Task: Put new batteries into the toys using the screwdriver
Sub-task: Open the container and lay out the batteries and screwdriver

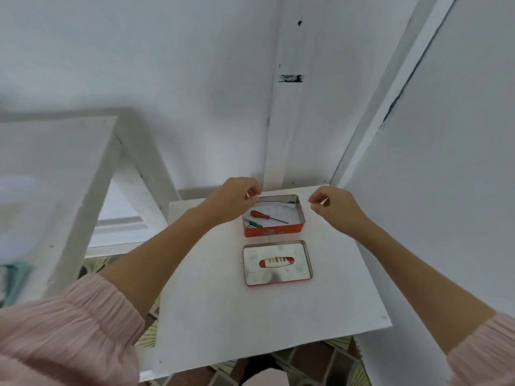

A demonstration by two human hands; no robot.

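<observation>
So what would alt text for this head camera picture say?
Two bare hands, left hand and right hand, hover with curled fingers over an open red tin holding a red-handled screwdriver. Its lid lies nearer on a white table.

Far-left corner of the open tin [274, 231] is covered by the left hand [233, 200]. Green-handled items [255, 223] inside are too small to identify. Whether anything is pinched by either hand's curled fingers [316, 200] can't be told. Pink sleeves [67, 330] are cut off by the frame edges; left side is blurred.
</observation>
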